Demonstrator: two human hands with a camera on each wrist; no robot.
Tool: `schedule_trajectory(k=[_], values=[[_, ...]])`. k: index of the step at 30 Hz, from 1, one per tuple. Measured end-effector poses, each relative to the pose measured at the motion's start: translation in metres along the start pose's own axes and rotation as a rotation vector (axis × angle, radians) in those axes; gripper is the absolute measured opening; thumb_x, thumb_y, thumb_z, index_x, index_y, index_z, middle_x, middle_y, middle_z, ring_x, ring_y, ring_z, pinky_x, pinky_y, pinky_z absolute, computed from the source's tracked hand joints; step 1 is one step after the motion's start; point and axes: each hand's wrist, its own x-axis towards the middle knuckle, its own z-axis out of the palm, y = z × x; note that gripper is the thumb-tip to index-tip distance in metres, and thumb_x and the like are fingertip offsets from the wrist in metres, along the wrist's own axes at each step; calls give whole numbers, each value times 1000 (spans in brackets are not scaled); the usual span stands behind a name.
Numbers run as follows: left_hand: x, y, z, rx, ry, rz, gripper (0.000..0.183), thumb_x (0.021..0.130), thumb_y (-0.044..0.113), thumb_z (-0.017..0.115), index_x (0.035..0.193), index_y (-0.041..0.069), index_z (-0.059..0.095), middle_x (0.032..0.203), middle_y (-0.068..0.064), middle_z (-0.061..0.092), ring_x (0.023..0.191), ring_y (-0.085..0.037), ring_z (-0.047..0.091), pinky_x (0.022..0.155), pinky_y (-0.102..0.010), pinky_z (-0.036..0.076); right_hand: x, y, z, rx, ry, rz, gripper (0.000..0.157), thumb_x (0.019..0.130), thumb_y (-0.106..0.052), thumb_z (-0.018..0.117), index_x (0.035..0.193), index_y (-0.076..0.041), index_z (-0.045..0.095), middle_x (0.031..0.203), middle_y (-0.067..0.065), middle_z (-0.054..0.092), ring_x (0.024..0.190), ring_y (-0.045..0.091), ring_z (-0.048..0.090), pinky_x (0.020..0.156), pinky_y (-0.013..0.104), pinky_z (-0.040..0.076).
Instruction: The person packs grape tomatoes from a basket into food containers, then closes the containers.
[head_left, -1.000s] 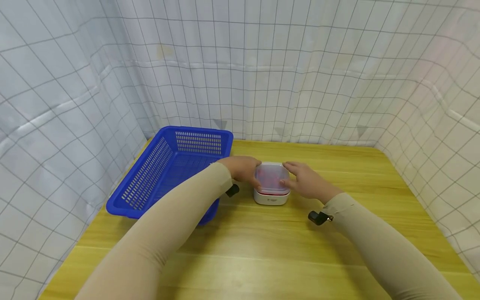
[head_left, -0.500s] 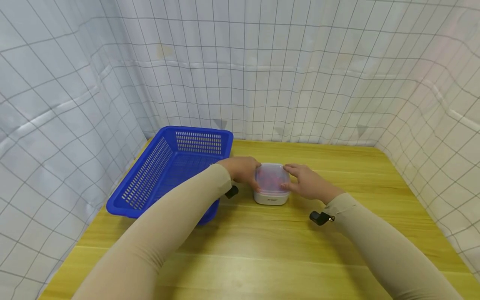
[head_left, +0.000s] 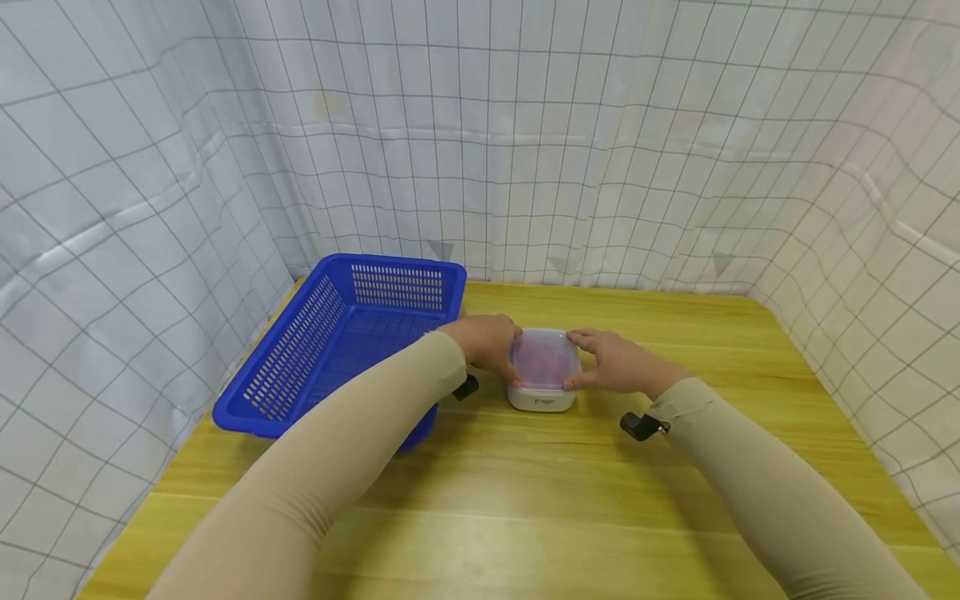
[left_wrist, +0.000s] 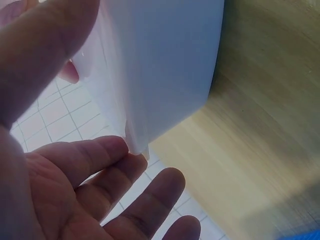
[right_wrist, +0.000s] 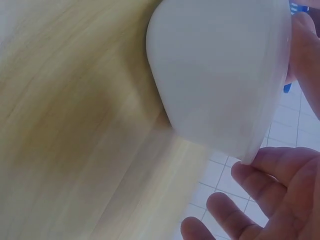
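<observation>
A white food container (head_left: 542,402) stands on the table with a translucent lid (head_left: 544,358) on top, pinkish-red showing through it. My left hand (head_left: 491,343) holds the lid's left side, thumb at the near corner and forefinger at the far corner. On the right side my right hand (head_left: 617,363) holds it likewise. In the left wrist view, the forefinger and middle fingertips touch the corner of the lid (left_wrist: 134,135), the other fingers spread free. The right wrist view shows fingertips at the corner of the lid (right_wrist: 252,150) and the container's smooth white side (right_wrist: 215,70).
A blue plastic basket (head_left: 341,267) with slotted walls stands to the left, partly behind my left forearm. The wooden table (head_left: 510,508) runs up to white gridded curtains (head_left: 525,167) at the back and sides. Small black devices (head_left: 640,426) sit at both wrists.
The lid's near edge has come down over the red rim line that showed at the front. My right thumb has shifted slightly down towards the near corner. The basket has stayed put.
</observation>
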Motion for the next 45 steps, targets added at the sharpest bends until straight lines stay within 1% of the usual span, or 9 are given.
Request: schedule_trajectory(k=[3, 8, 12, 20, 24, 28, 35, 42, 45], values=[[1, 0, 1, 12, 3, 0, 93, 86, 52, 85, 156, 4, 49, 152, -14, 58, 137, -26, 58, 120, -40, 44, 0, -2, -2, -10, -16, 1, 102, 91, -51, 80, 163, 3, 32, 168, 25, 34, 155, 49, 32, 125, 62, 31], [1, 1, 2, 59, 16, 10, 87, 85, 54, 85, 150, 4, 55, 142, -12, 64, 126, -23, 63, 114, -39, 50, 1, -3, -3, -28, -22, -6, 103, 90, -51, 81, 162, 4, 32, 168, 25, 34, 154, 49, 33, 124, 62, 32], [1, 2, 2, 87, 21, 12, 85, 84, 54, 86, 146, 3, 59, 137, -11, 67, 121, -22, 64, 111, -38, 52, 2, -3, -1, -34, -25, -7, 104, 90, -52, 80, 162, 4, 31, 168, 25, 33, 154, 49, 33, 124, 62, 33], [4, 3, 4, 102, 28, 17, 78, 83, 54, 87, 137, 3, 64, 128, -10, 71, 112, -21, 66, 106, -39, 54, 1, -1, 2, -17, -40, -6, 106, 91, -53, 78, 163, 5, 27, 170, 25, 29, 154, 49, 32, 125, 61, 32], [4, 4, 3, 103, 31, 19, 74, 82, 53, 88, 133, 4, 66, 123, -9, 72, 108, -21, 67, 103, -39, 56, 2, -1, 2, -34, -46, -7, 105, 92, -54, 77, 163, 5, 27, 170, 25, 29, 154, 48, 33, 124, 61, 33], [3, 4, 2, 109, 40, 15, 74, 82, 53, 88, 133, 4, 66, 123, -9, 72, 109, -21, 67, 103, -40, 56, 3, -1, 1, -44, -59, -12, 106, 93, -55, 76, 164, 4, 25, 171, 25, 28, 155, 48, 31, 125, 61, 32], [4, 5, 1, 119, 32, 11, 82, 81, 55, 88, 141, 5, 62, 130, -10, 70, 116, -23, 67, 107, -41, 54, 4, 0, 1, 0, -88, 2, 112, 92, -59, 75, 167, 0, 18, 172, 23, 25, 156, 46, 30, 127, 60, 29], [5, 8, -4, 169, 6, 21, 79, 82, 57, 86, 138, 6, 64, 129, -10, 70, 116, -24, 67, 107, -41, 54, 7, 1, 2, 41, -96, 8, 116, 89, -63, 76, 168, -3, 16, 172, 21, 28, 156, 44, 34, 125, 61, 31], [5, 8, -4, 173, 3, 23, 76, 82, 57, 86, 134, 6, 66, 127, -9, 70, 112, -22, 67, 105, -40, 55, 8, 2, 2, 58, -102, 9, 117, 88, -64, 76, 168, -4, 15, 172, 21, 28, 156, 44, 34, 125, 60, 32]])
